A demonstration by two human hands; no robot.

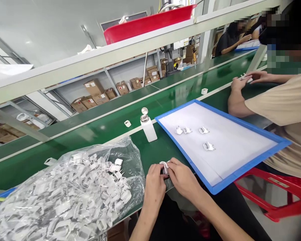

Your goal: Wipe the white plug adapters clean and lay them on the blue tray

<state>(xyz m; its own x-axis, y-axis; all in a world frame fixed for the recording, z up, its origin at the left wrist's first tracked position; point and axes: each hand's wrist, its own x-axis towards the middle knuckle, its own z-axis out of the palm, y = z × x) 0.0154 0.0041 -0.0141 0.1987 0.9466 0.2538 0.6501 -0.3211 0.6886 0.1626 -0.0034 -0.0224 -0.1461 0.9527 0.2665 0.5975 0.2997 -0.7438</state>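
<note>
Left hand (154, 182): fingers curled in, tips pinched on a small white part (164, 166). Right hand (182, 177): likewise curled, with thumb and fingertips closed on the same part from the other side. The two hands meet around it, knuckles up. The part is held just above the near edge of the bench (163, 147), in front of the person's body. Most of it is covered by the fingers, and only a rounded white top and a dark underside show.

Left of the hands: a clear plastic bag (65, 197), open and slumped on the bench, full of white pronged pieces. A few lie at its mouth, near the left hand.

Right of the hands: a blue-rimmed tray (240, 150) with a white floor, set at an angle, its near corner overhanging the bench edge. Four pieces (208, 146) lie spread on its far half, apart from one another.

Beyond the hands: a white bottle (148, 129) with a metal cap, upright, just beside the tray's left corner.

Further out: a green belt (102, 120) runs along the bench, carrying two small white items (127, 123) well apart.

Far right: a co-worker's hands (240, 81) rest on the bench around a white piece. A red stool (278, 201) stands below the tray. Cardboard boxes (94, 87) fill the shelves behind.
</note>
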